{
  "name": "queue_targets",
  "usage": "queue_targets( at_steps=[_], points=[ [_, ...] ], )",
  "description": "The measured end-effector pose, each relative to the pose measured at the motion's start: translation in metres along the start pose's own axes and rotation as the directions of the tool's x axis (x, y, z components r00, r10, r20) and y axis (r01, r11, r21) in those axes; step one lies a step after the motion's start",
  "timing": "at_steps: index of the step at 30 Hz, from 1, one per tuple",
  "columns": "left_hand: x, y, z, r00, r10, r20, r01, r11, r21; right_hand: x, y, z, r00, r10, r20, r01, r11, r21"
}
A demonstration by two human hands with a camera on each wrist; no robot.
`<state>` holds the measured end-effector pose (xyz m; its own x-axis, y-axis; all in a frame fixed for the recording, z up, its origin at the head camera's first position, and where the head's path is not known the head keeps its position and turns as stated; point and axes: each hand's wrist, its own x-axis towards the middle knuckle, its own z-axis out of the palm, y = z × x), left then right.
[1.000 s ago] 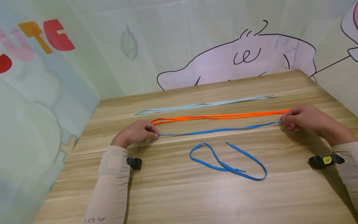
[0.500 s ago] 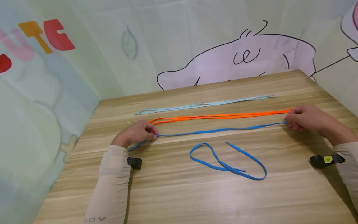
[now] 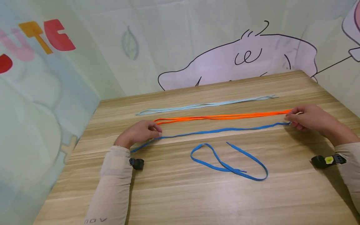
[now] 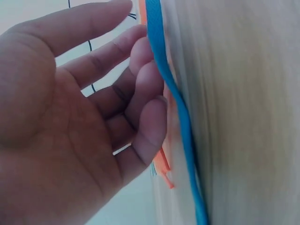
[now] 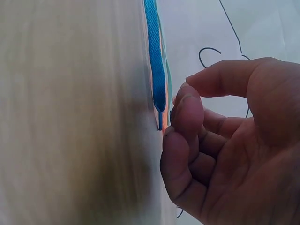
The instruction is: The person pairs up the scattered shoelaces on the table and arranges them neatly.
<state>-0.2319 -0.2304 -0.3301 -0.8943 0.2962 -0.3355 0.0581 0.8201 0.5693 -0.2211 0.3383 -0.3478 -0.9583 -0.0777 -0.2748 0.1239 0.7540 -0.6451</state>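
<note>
A blue shoelace (image 3: 222, 129) lies stretched from left to right across the table. Its left end bends toward the front past my left hand (image 3: 139, 132). In the left wrist view, that hand's thumb stands apart from loosely bent fingers (image 4: 152, 122), and the lace (image 4: 187, 126) runs beside them, not gripped. My right hand (image 3: 312, 118) is by the lace's right end. The right wrist view shows the lace's tip (image 5: 160, 121) just outside the loosely curled fingers (image 5: 176, 159), with thumb and forefinger close together and nothing seen between them.
Behind the blue lace lies a folded orange shoelace (image 3: 211, 117), its ends near both hands. Farther back is a folded pale blue shoelace (image 3: 205, 105). A second blue shoelace (image 3: 254, 158) lies looped nearer the front of the wooden table (image 3: 180, 193). A printed curtain (image 3: 182, 40) hangs behind.
Both hands have let go of the blue lace, which now lies slacker. The right hand first drew outward, pulling the lace's end right. The lace's left end came into view by the left wrist.
</note>
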Motion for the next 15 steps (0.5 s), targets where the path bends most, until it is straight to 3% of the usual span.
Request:
queue_targets(
  at_steps=[15],
  points=[
    [0.005, 0.011, 0.008, 0.999, 0.038, -0.023, -0.039, 0.998, -0.041, -0.006, -0.01, 0.003, 0.999, -0.041, -0.035, 0.04, 0.999, -0.013]
  ],
)
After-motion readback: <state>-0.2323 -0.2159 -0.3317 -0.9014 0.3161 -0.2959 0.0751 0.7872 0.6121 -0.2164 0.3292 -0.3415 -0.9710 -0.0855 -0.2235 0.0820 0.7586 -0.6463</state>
